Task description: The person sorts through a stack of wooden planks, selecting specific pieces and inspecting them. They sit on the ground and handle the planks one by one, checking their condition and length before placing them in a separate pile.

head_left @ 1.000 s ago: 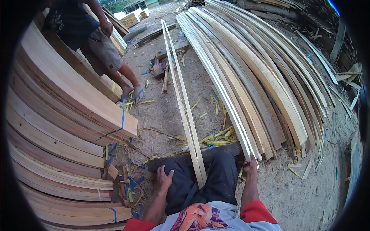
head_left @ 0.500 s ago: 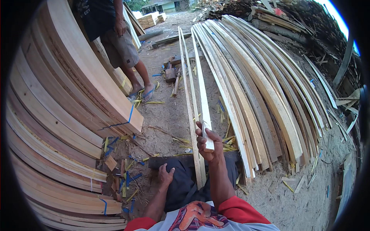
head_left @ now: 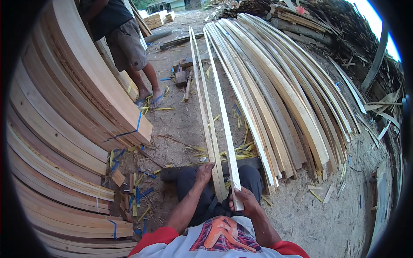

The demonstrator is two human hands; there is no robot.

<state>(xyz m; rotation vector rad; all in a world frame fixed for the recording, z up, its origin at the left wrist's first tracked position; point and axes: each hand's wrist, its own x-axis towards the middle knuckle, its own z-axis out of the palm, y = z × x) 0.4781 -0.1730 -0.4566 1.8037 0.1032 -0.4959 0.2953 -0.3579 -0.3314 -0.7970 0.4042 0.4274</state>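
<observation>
My right hand (head_left: 245,200) is closed round the near end of a pale, long wooden strip (head_left: 226,124), close to my right knee. The strip runs away from me, with its near end low in front of my lap. My left hand (head_left: 204,173) is closed at the edge of a second wooden strip (head_left: 202,107), over my left thigh; part of its grip is hidden. Beside that one, a third narrow strip (head_left: 211,118) lies almost parallel, and the near ends of both come down between my legs.
A dark timber beam (head_left: 170,174) lies across at my knees. Long boards (head_left: 275,99) are spread on the right, and strapped board stacks (head_left: 81,99) rise on the left. Another person (head_left: 129,47) stands far left. A mallet-like wooden block (head_left: 180,78) and strap scraps (head_left: 142,193) lie on the ground.
My right hand has lowered the pale strip's near end toward my lap. My left hand has moved from my thigh forward and right to the second strip. The other person's arm has shifted up.
</observation>
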